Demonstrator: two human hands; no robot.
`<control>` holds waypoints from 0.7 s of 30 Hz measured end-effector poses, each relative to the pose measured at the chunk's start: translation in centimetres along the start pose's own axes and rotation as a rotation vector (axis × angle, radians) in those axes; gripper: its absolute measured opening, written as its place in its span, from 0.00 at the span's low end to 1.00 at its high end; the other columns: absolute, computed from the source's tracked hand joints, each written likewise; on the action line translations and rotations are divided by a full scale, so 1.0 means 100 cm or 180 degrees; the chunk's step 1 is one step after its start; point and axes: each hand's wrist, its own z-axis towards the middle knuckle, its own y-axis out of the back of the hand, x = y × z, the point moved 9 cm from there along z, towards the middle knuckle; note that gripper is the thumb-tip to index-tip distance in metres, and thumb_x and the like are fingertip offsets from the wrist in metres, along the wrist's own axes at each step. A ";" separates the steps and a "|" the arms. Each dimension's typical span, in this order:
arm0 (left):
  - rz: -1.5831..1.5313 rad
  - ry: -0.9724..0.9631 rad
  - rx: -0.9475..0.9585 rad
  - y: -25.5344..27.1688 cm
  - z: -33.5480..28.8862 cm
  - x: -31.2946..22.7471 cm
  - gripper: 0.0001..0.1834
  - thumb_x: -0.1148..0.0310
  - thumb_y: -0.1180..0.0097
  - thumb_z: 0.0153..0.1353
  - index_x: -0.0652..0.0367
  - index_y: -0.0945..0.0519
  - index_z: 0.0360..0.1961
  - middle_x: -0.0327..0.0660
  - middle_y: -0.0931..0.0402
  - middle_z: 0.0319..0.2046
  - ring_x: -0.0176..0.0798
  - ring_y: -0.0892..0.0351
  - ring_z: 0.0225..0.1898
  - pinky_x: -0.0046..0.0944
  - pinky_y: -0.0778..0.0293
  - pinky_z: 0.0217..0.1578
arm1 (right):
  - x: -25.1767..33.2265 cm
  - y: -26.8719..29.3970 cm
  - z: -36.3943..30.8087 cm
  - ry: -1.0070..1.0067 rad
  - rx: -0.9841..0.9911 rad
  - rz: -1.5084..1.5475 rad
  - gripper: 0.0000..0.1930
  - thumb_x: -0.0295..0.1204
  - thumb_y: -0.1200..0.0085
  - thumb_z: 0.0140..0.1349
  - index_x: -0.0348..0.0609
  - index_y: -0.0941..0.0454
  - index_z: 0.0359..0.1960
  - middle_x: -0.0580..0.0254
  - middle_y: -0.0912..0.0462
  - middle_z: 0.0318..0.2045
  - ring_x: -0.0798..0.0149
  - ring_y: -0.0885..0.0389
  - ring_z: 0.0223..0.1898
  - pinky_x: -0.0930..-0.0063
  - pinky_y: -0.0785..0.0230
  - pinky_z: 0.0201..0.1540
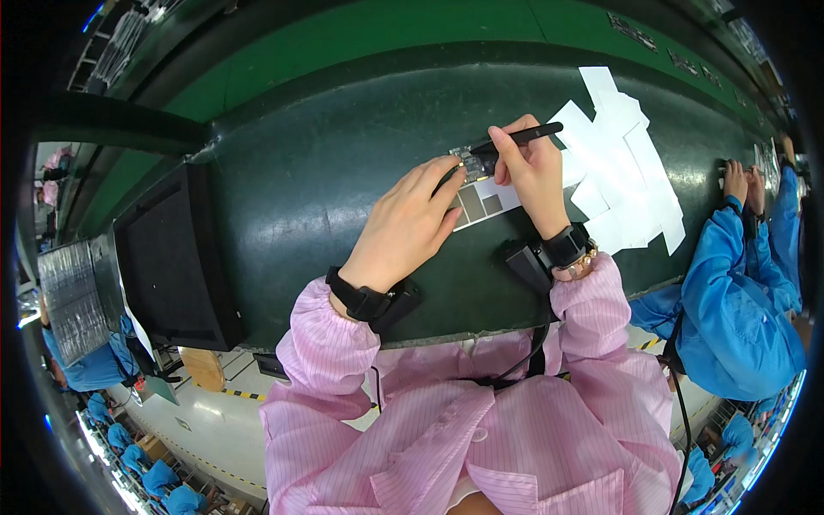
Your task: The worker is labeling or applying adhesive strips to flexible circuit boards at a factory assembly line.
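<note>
A small dark circuit board [476,167] lies on the bench in front of me, over a white sheet with grey rectangular patches [477,208]. My left hand [405,221] grips the board's left edge, fingertips pressed onto it and the thumb lower down. Something thin and black shows between those fingers; its kind is hidden. From the right, my right hand [534,178] pinches black tweezers [539,132], their back end pointing right and their tips down at the board's upper part. Both wrists wear black straps with small black boxes.
Loose white sheets [620,163] lie overlapped right of my right hand. A black tray [172,257] stands on the green bench [300,206] at the left. To the right, a co-worker in a blue smock [742,300] works at the same bench. Boards lie on the far green surface.
</note>
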 end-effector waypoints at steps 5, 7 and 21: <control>-0.0011 0.0001 0.0001 0.000 0.000 0.002 0.23 0.70 0.40 0.56 0.62 0.27 0.54 0.44 0.32 0.56 0.47 0.28 0.55 0.43 0.26 0.51 | -0.001 -0.001 0.001 0.0000 -0.0005 0.0000 0.11 0.31 0.43 0.64 0.37 0.28 0.31 0.68 0.26 0.15 0.78 0.28 0.14 0.82 0.40 0.16; -0.0018 0.0017 0.0005 0.000 0.000 0.002 0.23 0.70 0.40 0.56 0.62 0.27 0.54 0.44 0.32 0.56 0.47 0.28 0.55 0.43 0.27 0.51 | -0.001 -0.001 0.001 0.0001 -0.0007 -0.0020 0.11 0.31 0.43 0.64 0.37 0.28 0.30 0.67 0.26 0.15 0.78 0.28 0.14 0.82 0.40 0.16; 0.0028 -0.0065 -0.0086 -0.001 0.000 0.001 0.22 0.71 0.40 0.55 0.62 0.27 0.52 0.43 0.32 0.57 0.47 0.29 0.56 0.44 0.30 0.54 | -0.002 -0.001 0.000 0.0037 -0.0014 -0.0070 0.11 0.31 0.43 0.64 0.36 0.28 0.30 0.66 0.25 0.15 0.77 0.28 0.14 0.81 0.40 0.16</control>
